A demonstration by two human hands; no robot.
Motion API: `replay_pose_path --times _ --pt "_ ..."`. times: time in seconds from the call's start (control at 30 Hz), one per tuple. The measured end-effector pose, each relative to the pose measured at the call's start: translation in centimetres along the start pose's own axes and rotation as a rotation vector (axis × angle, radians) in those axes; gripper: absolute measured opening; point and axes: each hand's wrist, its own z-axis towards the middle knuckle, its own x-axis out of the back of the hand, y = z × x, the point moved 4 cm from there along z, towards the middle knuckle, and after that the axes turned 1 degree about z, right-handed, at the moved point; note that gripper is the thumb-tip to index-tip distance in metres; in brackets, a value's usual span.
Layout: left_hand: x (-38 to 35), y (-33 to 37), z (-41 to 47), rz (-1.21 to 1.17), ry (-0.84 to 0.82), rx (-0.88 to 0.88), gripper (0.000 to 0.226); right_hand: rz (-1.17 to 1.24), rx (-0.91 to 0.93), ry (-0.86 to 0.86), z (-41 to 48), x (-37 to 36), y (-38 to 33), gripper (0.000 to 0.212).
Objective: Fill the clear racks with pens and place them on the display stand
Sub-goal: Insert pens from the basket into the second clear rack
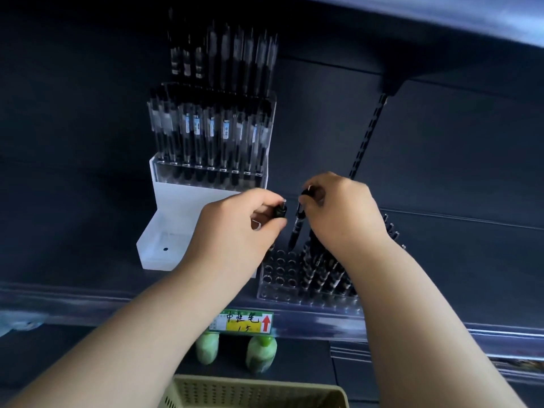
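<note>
Both bare arms reach up and forward, side by side. The left hand [238, 228] curls its fingers and pinches the end of a black pen [279, 211]. The right hand [344, 213] is just beside it, with its fingers bent down. They pinch the top of a second pen [295, 228].

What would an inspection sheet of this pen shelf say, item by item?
Surface: dark shelf, bearing the clear rack.
Job's things: clear rack partly filled, left holes empty; white display stand holds a full rack.
Clutter: price label, two green bottles, basket below.
Hands: left hand grips a black pen; right hand pinches a second pen above the clear rack.
Cables: nothing seen.
Surroundings: upper shelf, slotted upright.
</note>
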Motion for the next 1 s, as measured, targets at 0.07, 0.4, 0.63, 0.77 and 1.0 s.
replay_pose_path --times 0.07,0.4,0.63,0.77,1.0 --pt "-0.2 0.0 0.2 0.001 0.005 0.002 0.024 0.001 -0.004 0.006 0.2 0.0 0.1 0.017" --pt "0.1 0.1 0.3 -0.045 0.029 0.056 0.024 -0.028 -0.035 -0.024 0.4 0.2 0.6 0.015" --pt "0.8 -0.2 0.3 -0.064 0.056 0.073 0.023 -0.007 -0.059 -0.019 0.2 0.2 0.8 0.018" --pt "0.8 -0.3 0.1 -0.087 0.053 0.083 0.023 -0.062 -0.043 -0.036 -0.1 0.1 0.5 0.021" --pt "-0.5 -0.1 0.3 -0.152 0.034 0.075 0.024 -0.104 -0.019 -0.055 -0.4 0.5 0.5 0.025"
